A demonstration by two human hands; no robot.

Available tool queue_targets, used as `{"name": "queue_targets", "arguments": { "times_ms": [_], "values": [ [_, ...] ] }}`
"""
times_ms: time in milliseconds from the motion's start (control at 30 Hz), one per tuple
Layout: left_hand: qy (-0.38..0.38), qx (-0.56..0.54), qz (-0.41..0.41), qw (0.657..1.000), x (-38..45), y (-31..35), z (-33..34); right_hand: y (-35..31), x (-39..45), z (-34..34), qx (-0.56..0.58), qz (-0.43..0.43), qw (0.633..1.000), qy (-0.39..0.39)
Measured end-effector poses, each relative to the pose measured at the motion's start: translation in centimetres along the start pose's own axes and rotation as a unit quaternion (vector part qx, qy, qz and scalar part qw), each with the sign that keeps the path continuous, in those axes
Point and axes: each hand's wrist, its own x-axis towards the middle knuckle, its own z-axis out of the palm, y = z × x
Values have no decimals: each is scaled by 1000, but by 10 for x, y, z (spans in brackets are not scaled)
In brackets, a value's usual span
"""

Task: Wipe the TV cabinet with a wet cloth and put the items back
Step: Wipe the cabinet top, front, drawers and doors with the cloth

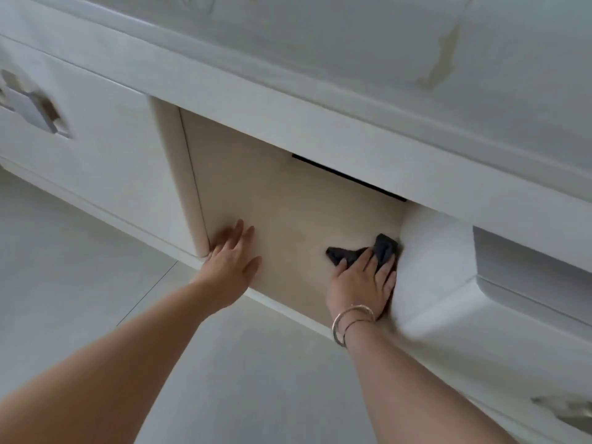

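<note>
The white TV cabinet (288,129) fills the upper view, with an open beige compartment (288,213) in its middle. My right hand (362,283), bracelets on the wrist, presses a dark grey cloth (382,248) flat onto the compartment floor, close against the white right-hand wall. The cloth sticks out past my fingertips and to the left of them. My left hand (230,261) rests flat with straight fingers on the compartment floor near its left wall, at the front edge.
A white drawer front with a metal handle (32,107) lies to the left. Another drawer (528,274) and handle (563,408) are at the right. A dark slot (349,179) runs along the compartment's back. Pale floor tiles (80,267) spread below.
</note>
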Motion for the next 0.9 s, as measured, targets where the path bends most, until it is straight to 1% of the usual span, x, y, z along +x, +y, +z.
{"name": "queue_targets", "arguments": {
  "times_ms": [33, 67, 100, 167, 200, 233, 267, 300, 333, 400, 433, 500, 567, 633, 700, 767, 833, 900],
  "values": [
    [19, -18, 17, 1000, 2, -4, 4, -5, 15, 0, 15, 9, 1000, -4],
    [37, -33, 34, 998, 4, -7, 8, -9, 27, 0, 21, -1, 1000, -14],
    [57, -48, 47, 996, 5, -11, 12, -12, 34, 1, 17, -34, 999, -16],
    [85, -79, 59, 992, 8, -17, 16, -17, 30, 6, 2, -157, 988, -15],
    [84, -84, 62, 991, 8, -18, 17, -17, 19, 6, -2, -216, 976, -18],
    [79, -81, 67, 991, 7, -19, 17, -15, 7, 7, -7, -255, 967, -21],
    [74, -78, 74, 991, 8, -20, 15, -11, -2, 8, -13, -268, 963, -21],
    [68, -80, 78, 991, 8, -21, 13, -6, -8, 7, -17, -253, 967, -23],
    [64, -88, 78, 991, 7, -22, 9, 0, -9, 6, -17, -213, 977, -19],
    [62, -99, 79, 990, 7, -23, 6, 13, -6, 1, -3, -101, 995, 7],
    [66, -99, 83, 989, 7, -23, 6, 15, -4, 2, 8, -59, 998, 21],
    [83, -102, 93, 987, 7, -23, 8, 11, 2, 8, 16, -23, 998, 48],
    [98, -115, 91, 984, 8, -25, 10, 3, 23, 11, 29, -3, 999, 46],
    [111, -131, 90, 981, 10, -24, 12, -3, 60, 6, 47, 9, 999, 18],
    [124, -139, 83, 979, 10, -22, 13, -8, 97, 3, 53, 1, 999, -5],
    [119, -132, 71, 981, 10, -20, 13, -8, 120, 0, 54, -10, 998, -15],
    [111, -112, 71, 985, 9, -20, 13, -9, 124, 1, 47, -26, 999, -10],
    [98, -101, 79, 987, 9, -19, 10, -16, 118, 1, 40, -74, 996, -25]
  ]
}}
